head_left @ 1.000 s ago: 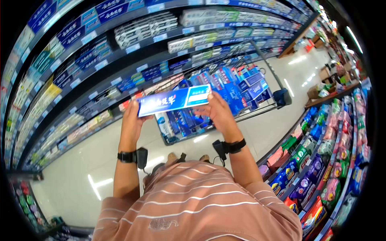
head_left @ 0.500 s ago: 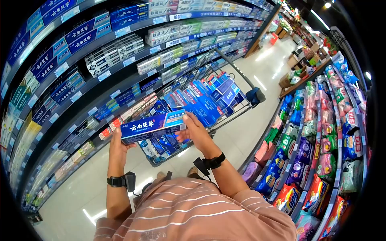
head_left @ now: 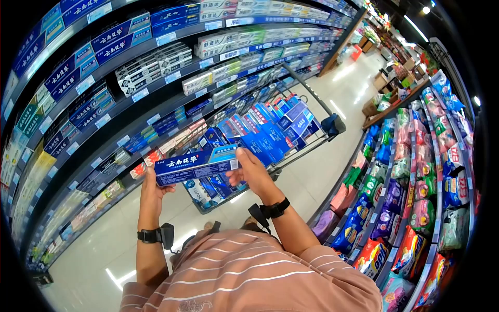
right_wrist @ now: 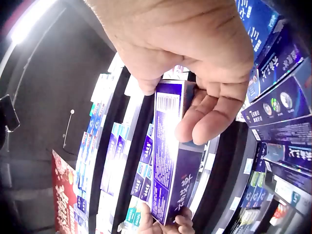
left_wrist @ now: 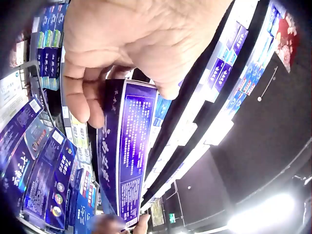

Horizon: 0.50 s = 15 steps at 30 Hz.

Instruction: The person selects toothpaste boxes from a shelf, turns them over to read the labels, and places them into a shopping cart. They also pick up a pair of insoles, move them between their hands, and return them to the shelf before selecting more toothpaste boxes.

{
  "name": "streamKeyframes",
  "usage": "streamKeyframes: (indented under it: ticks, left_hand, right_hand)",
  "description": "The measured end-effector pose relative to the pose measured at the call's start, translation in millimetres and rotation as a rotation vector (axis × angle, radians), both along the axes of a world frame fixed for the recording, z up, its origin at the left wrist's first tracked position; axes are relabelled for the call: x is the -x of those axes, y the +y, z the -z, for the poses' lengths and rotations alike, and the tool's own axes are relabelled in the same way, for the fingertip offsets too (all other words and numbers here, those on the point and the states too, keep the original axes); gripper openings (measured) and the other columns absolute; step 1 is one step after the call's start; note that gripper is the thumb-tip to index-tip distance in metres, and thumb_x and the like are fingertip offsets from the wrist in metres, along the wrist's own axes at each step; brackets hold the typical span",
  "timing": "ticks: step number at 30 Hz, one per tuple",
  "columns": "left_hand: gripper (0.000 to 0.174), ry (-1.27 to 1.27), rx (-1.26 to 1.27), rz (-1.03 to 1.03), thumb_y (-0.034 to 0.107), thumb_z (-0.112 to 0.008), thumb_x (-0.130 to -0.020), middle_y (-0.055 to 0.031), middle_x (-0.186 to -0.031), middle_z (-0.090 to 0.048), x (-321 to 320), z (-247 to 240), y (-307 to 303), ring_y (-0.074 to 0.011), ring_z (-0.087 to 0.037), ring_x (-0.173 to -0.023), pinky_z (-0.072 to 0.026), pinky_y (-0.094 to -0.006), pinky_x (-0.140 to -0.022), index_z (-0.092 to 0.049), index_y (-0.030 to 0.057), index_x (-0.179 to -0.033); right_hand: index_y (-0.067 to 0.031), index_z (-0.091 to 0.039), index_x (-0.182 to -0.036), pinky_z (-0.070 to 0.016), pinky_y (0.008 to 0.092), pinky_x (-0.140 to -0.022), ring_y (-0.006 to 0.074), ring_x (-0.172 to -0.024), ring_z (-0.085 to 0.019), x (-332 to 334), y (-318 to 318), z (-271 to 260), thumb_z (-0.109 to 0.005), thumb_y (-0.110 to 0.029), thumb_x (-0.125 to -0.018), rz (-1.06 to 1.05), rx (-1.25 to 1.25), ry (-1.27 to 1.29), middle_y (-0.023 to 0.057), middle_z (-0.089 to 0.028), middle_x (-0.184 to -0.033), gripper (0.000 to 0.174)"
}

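Note:
A long dark blue toothpaste box [head_left: 195, 165] with white lettering is held level in front of the body, one hand at each end. The left hand [head_left: 151, 195] grips its left end, thumb near the top edge. At the other end the right hand [head_left: 253, 174] pinches the box. In the left wrist view the box [left_wrist: 129, 151] shows a side of small print below the left hand [left_wrist: 131, 44]. A barcode shows on the box [right_wrist: 168, 146] in the right wrist view, beside the thumb of the right hand [right_wrist: 185, 53].
A shopping cart [head_left: 332, 125] full of mostly blue boxes stands just beyond the hands. Shelves [head_left: 171, 78] of toothpaste boxes rise on the left and ahead. Shelves of bagged goods [head_left: 395, 203] line the right side. Pale floor tiles [head_left: 299, 195] run between them.
Since a second ago the box and both hands have shifted left and down in the head view, and the box's lower side has come into sight. Over the last half second little has moved.

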<state>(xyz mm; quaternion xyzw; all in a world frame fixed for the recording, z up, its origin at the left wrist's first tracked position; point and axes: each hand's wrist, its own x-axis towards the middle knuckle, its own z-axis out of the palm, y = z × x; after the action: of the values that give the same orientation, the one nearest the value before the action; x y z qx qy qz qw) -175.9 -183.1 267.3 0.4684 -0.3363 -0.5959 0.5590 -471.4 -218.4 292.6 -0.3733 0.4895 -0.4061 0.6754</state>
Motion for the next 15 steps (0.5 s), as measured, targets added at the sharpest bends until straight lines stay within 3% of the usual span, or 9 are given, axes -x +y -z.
streamKeyframes:
  ticks: [5, 8, 11, 15]
  left_hand:
    - [0.061, -0.017, -0.02, -0.031, 0.06, -0.037, -0.103, -0.0066, -0.092, -0.068, -3, 1, 10, -0.0139, -0.064, -0.077, -0.053, -0.0273, -0.064, -0.06, 0.0062, -0.12]
    - [0.066, -0.021, -0.025, -0.011, 0.06, -0.038, -0.102, -0.005, -0.096, -0.067, -6, 2, 16, -0.0123, -0.062, -0.08, -0.0517, -0.0263, -0.067, -0.056, 0.0044, -0.133]
    - [0.061, 0.008, 0.044, 0.012, 0.058, -0.037, -0.104, -0.0066, -0.101, -0.066, -10, 9, 20, -0.0149, -0.063, -0.082, -0.051, -0.029, -0.069, -0.055, 0.0066, -0.131]
    - [0.058, 0.028, 0.052, 0.017, 0.049, -0.039, -0.106, -0.0071, -0.107, -0.066, -15, 9, 24, -0.0155, -0.064, -0.086, -0.0525, -0.0293, -0.071, -0.045, 0.0058, -0.144]
  right_hand:
    - [-0.0021, -0.048, -0.129, -0.0543, 0.0287, -0.057, 0.0159, -0.061, -0.064, -4, 2, 3, -0.053, -0.055, -0.099, -0.027, 0.001, -0.008, 0.0145, -0.066, -0.083, 0.061]
    - [-0.0022, -0.049, -0.128, -0.0542, 0.0288, -0.056, 0.0165, -0.06, -0.064, -5, 4, 4, -0.053, -0.056, -0.099, -0.029, 0.01, -0.02, 0.0159, -0.067, -0.083, 0.061]
    - [-0.0021, -0.048, -0.128, -0.0552, 0.0294, -0.055, 0.018, -0.059, -0.065, -6, 4, 15, -0.056, -0.051, -0.099, -0.024, -0.002, -0.093, 0.0177, -0.067, -0.082, 0.057]
    - [-0.0041, -0.037, -0.148, -0.0575, 0.0314, -0.062, 0.0196, -0.071, -0.068, -8, 5, 17, -0.054, -0.039, -0.103, -0.004, 0.038, -0.123, 0.0153, -0.068, -0.098, 0.06]
